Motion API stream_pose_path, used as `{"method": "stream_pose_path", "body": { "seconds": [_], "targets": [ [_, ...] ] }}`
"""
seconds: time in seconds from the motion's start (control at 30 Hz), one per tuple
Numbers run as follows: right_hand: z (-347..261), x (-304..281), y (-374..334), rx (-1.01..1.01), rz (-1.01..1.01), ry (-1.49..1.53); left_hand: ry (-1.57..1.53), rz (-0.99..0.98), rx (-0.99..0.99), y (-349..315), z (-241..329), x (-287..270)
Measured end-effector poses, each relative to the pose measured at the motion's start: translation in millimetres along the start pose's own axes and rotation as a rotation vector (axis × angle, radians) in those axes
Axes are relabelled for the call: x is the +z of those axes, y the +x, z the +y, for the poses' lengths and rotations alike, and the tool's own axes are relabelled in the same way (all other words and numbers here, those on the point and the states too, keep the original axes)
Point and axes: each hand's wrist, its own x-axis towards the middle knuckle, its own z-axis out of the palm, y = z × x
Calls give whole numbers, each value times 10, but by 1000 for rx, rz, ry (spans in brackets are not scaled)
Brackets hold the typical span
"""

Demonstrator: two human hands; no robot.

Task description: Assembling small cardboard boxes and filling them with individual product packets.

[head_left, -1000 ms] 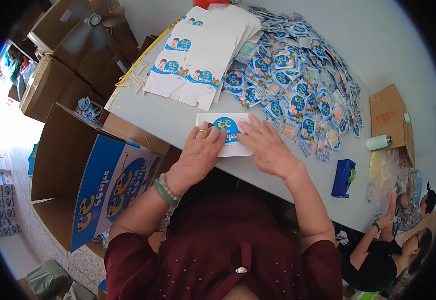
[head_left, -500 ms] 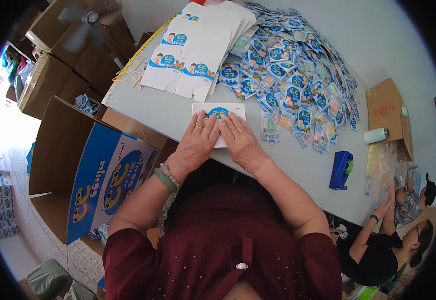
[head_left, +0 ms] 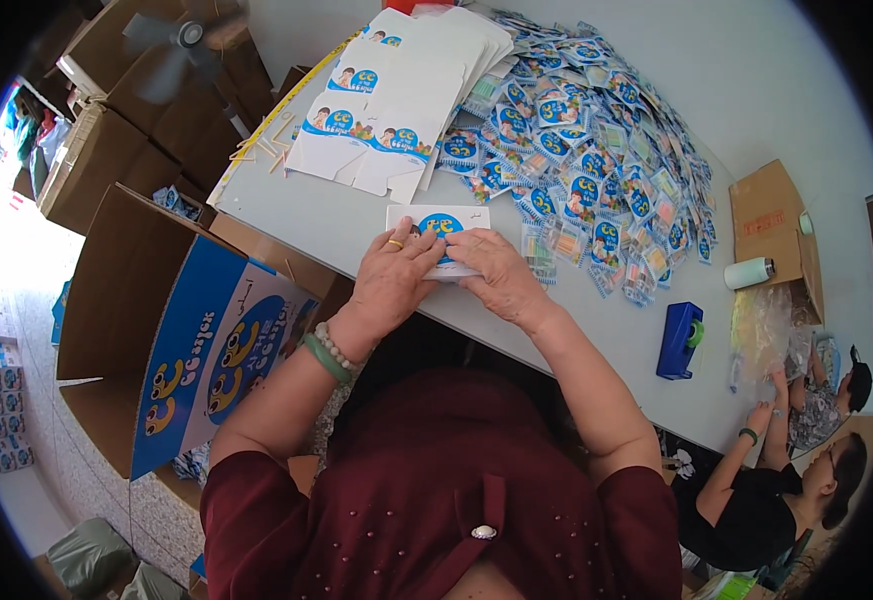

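Observation:
A small white carton [head_left: 459,217] with a blue oval print sits at the table's near edge, between my hands. My left hand [head_left: 393,275] grips its left side, fingers bent over the printed top and the thumb hidden. My right hand [head_left: 504,275] is closed on its near right corner, fingers on top and the thumb low at the front edge. Just beyond lies a stack of flat, unfolded white cartons [head_left: 396,100] with the same print. To the right spreads a large heap of small blue-and-white sachets [head_left: 581,190], some showing coloured sticks through clear film.
A blue tape dispenser [head_left: 677,340] and a pale bottle [head_left: 749,272] stand at the right, near a brown box [head_left: 771,220]. On the left, a big open carton [head_left: 106,330] stands beside the table. A fan [head_left: 188,36] turns behind it. Another person [head_left: 756,500] works at the right.
My right hand has gone from lying flat on the carton to gripping its near right corner. My left fingers have bent, and more of the carton's printed top shows.

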Motion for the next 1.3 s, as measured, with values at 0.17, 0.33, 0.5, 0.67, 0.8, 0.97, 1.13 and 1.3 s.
{"method": "stream_pose_path", "body": {
  "seconds": [0.17,0.33,0.5,0.67,0.8,0.97,1.13,1.3],
  "targets": [
    [-136,-57,21,50,24,18,-59,-36,-8,27,-76,-93],
    [-118,-77,55,93,35,105,-105,-31,-20,57,-102,-103],
    [-138,-78,58,133,43,121,-137,-93,-31,102,-61,-191],
    [-161,-44,15,84,76,88,-147,-139,10,119,-105,-242],
    [-105,27,-53,-1,129,39,-126,-122,162,105,-244,-263],
    [-74,29,-87,-65,133,-14,-193,-178,243,108,-387,-258],
    [-82,62,-96,-150,180,-77,-27,4,246,-111,-269,-139],
    [-242,52,-101,-172,224,-266,16,-8,262,-131,-232,-200]
  ]
}}
